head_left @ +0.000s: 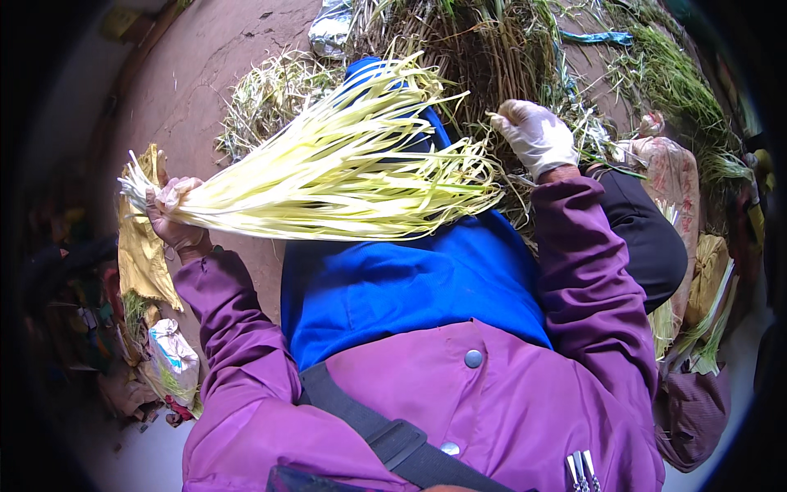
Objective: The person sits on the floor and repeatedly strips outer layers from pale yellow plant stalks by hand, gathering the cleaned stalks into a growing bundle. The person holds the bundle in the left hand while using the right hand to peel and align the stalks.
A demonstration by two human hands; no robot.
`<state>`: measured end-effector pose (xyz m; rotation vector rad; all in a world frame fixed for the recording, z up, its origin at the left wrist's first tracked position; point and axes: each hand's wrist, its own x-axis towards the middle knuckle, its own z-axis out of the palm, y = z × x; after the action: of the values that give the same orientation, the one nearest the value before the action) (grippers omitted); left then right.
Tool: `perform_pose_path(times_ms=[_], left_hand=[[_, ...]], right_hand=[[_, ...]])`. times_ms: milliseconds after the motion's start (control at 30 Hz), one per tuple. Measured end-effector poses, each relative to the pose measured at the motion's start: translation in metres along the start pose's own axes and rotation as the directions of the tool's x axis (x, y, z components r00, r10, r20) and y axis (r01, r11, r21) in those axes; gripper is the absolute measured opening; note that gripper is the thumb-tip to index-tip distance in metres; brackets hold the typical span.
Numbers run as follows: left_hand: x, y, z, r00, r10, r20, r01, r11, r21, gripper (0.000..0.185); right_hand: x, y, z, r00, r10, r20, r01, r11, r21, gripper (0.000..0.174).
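Note:
My left hand, in a thin glove, grips a bundle of yellow blanched chives near its white stem ends. The long leaves fan out to the right across my lap, over a blue apron. To the right of the leaf tips, my right hand is raised in a whitish glove, apart from the bundle. Its fingers are curled; whether a scrap of leaf is pinched in them is unclear. Just beyond that hand lies a large heap of chives with brownish stems.
Loose pale trimmings lie on the reddish-brown floor. A yellow sack and a white bag are at the left. At the right are green leaves, a blue strip and a pinkish woven sack bearing writing.

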<state>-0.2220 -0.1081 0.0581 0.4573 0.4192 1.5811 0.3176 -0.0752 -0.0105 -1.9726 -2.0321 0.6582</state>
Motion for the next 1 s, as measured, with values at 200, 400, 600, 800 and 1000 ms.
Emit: perform_pose_path(times_ms=[200,400,600,800,1000], left_hand=[[-0.004,0.004,-0.003,1.0,-0.003,0.003,0.003,0.999,-0.045,0.038],[-0.006,0.007,0.004,0.997,-0.073,0.023,0.074,0.994,-0.084,0.024],[-0.008,0.003,0.003,1.0,-0.016,0.001,0.016,0.999,0.035,0.044],[-0.006,0.01,-0.004,0.995,-0.094,-0.023,0.09,0.988,-0.127,0.027],[-0.008,0.009,-0.008,0.992,-0.005,-0.127,0.002,1.0,-0.019,0.029]], right_hand=[[0.01,-0.051,0.005,0.767,-0.554,-0.323,0.631,0.743,0.225,0.042],[0.014,-0.047,0.019,0.849,-0.472,-0.238,0.526,0.798,0.293,0.011],[0.019,-0.046,0.031,0.875,-0.479,-0.069,0.473,0.877,-0.088,0.013],[0.027,-0.015,0.022,0.987,-0.052,0.149,0.088,0.965,-0.245,0.025],[0.022,-0.021,0.001,0.933,-0.298,-0.201,0.353,0.867,0.351,0.019]])
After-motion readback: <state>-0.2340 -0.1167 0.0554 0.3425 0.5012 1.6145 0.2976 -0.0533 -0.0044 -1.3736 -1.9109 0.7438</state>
